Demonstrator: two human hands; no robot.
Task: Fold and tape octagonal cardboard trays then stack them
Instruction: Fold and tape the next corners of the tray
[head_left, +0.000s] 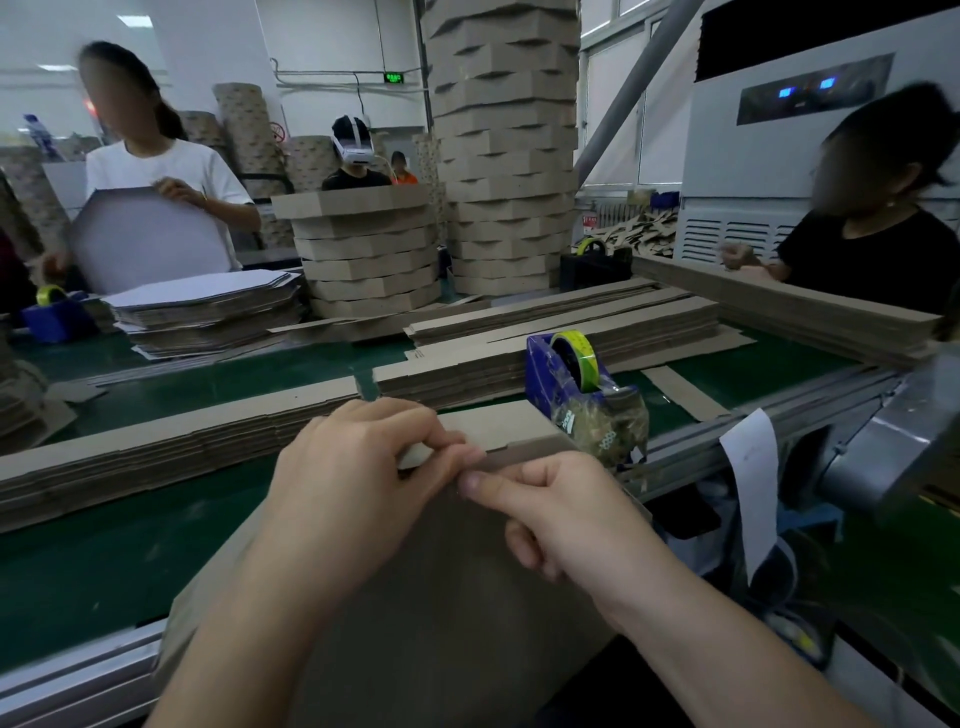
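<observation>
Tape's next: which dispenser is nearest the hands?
The blue dispenser just beyond the right hand; the other blue one and the black one sit far across the belt.

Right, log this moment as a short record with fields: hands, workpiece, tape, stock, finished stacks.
Hands: left hand and right hand pinch the same top edge, side by side
Workpiece: brown cardboard tray blank, held at the near side of the green conveyor belt
Tape: blue tape dispenser with a yellow-green tape roll, just behind the right hand
Stock: flat brown cardboard strips piled on the belt
Finished: shorter stack of folded cardboard trays and taller stack, beyond the belt
</observation>
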